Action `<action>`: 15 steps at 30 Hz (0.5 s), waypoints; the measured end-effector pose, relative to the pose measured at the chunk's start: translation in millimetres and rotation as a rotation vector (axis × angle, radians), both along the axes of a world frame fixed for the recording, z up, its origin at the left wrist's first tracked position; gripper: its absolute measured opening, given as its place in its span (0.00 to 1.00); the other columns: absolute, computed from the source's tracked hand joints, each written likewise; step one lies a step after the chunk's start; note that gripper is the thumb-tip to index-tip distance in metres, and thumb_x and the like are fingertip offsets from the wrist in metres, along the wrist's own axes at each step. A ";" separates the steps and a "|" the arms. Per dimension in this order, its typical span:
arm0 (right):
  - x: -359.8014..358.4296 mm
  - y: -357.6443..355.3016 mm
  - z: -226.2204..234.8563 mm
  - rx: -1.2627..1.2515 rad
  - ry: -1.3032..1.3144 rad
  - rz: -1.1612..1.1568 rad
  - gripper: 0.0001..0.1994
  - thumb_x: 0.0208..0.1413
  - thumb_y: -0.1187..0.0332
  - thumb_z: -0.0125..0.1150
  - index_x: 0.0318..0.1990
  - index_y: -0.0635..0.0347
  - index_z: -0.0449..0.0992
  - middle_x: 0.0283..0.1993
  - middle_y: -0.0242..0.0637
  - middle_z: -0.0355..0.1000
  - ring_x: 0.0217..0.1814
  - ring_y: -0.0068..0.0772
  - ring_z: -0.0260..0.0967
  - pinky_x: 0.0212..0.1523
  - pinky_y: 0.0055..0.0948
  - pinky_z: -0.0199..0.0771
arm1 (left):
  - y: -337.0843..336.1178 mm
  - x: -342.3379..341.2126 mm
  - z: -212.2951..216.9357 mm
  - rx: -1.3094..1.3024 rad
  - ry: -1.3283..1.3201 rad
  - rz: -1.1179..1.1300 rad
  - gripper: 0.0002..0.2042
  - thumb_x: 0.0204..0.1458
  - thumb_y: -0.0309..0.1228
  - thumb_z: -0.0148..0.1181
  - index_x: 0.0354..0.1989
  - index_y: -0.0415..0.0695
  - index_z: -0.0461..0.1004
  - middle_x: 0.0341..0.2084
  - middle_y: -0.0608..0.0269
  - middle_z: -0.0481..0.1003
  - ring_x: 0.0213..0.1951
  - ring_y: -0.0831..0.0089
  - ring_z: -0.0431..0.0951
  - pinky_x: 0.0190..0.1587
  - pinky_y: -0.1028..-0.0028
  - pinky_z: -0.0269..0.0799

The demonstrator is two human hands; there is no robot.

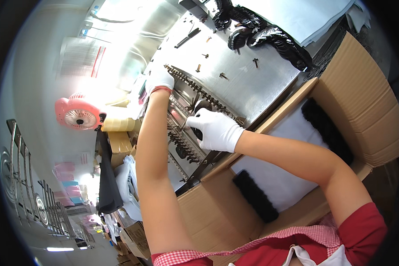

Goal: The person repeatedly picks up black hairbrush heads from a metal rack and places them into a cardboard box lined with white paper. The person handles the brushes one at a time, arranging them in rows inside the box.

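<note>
Both of my hands wear white gloves. My left hand (160, 80) is at the far end of a metal rack (178, 105) lined with rows of small dark pegs. Its fingers are lost in glare, so what they hold does not show. Over the middle of the rack is my right hand (217, 130), its fingers bent and closed around a small black piece (197, 132). Another dark rounded piece (203, 105) sits just beyond those fingers. The rack rests on a shiny metal worktop (246, 95).
Several small brass-coloured screws (224, 76) and a black pen-like stick (187, 38) lie on the worktop. Black bundled strands (281, 44) are farther right. An open cardboard box (359, 97) with black fuzzy strips (255, 195) stands nearer me. A pink fan (80, 111) is at left.
</note>
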State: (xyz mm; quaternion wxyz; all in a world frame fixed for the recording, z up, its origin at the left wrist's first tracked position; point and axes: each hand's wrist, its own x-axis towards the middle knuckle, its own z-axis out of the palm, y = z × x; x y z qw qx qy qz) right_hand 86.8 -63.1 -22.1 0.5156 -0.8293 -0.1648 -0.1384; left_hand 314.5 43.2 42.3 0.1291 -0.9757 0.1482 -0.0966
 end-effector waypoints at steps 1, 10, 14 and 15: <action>-0.4 1.6 0.5 -0.013 0.034 -0.006 0.21 0.42 0.69 0.69 0.46 0.54 0.72 0.45 0.43 0.70 0.46 0.48 0.72 0.45 0.40 0.77 | 4.7 -4.0 -1.8 0.115 -0.006 0.045 0.20 0.52 0.30 0.51 0.54 0.40 0.73 0.48 0.43 0.77 0.49 0.49 0.78 0.51 0.59 0.74; -15.9 4.1 9.8 0.216 -0.242 -0.248 0.36 0.37 0.67 0.78 0.56 0.57 0.63 0.67 0.49 0.55 0.58 0.53 0.69 0.54 0.42 0.75 | 25.2 -188.4 8.3 -1.227 0.399 -0.226 0.12 0.59 0.35 0.52 0.41 0.38 0.69 0.29 0.55 0.72 0.27 0.69 0.76 0.29 0.69 0.72; -60.3 -11.5 19.3 0.114 -0.483 -0.114 0.42 0.34 0.73 0.76 0.60 0.58 0.59 0.64 0.46 0.59 0.58 0.52 0.68 0.52 0.38 0.76 | 15.7 -270.6 19.8 -1.382 0.630 -0.062 0.11 0.55 0.29 0.54 0.45 0.41 0.66 0.30 0.62 0.70 0.29 0.79 0.71 0.26 0.79 0.69; -75.2 -13.0 21.3 0.087 -0.495 -0.072 0.42 0.32 0.75 0.75 0.60 0.55 0.61 0.60 0.44 0.61 0.55 0.51 0.69 0.50 0.38 0.77 | 21.4 -286.1 7.9 -1.475 0.725 -0.033 0.20 0.49 0.29 0.59 0.50 0.42 0.62 0.38 0.62 0.69 0.36 0.77 0.72 0.35 0.76 0.74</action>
